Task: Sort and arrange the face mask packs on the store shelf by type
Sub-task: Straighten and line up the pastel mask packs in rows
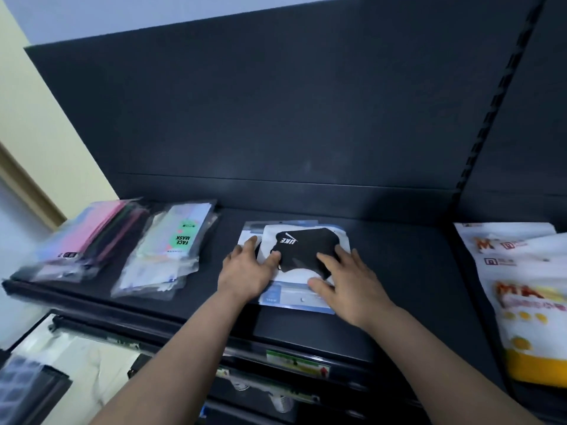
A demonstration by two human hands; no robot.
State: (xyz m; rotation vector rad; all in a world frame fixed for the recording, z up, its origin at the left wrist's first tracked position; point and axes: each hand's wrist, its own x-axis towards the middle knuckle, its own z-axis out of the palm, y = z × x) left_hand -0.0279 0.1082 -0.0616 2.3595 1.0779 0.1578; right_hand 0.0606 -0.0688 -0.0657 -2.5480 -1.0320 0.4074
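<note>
A clear pack with a black cloth mask (303,245) lies on top of a small pile of similar packs in the middle of the dark shelf (399,271). My left hand (247,269) rests flat on the pack's left side, fingers straight. On its right side lies my right hand (346,282), fingers spread and pressing down. To the left stands a pile of packs labelled FACE MASK (165,256). At the far left is a pile of pink and dark mask packs (82,237).
White and yellow bags (527,289) lie on the neighbouring shelf section at the right. A dark back panel (276,118) rises behind the shelf. Lower shelves with price labels (297,361) sit below the front edge.
</note>
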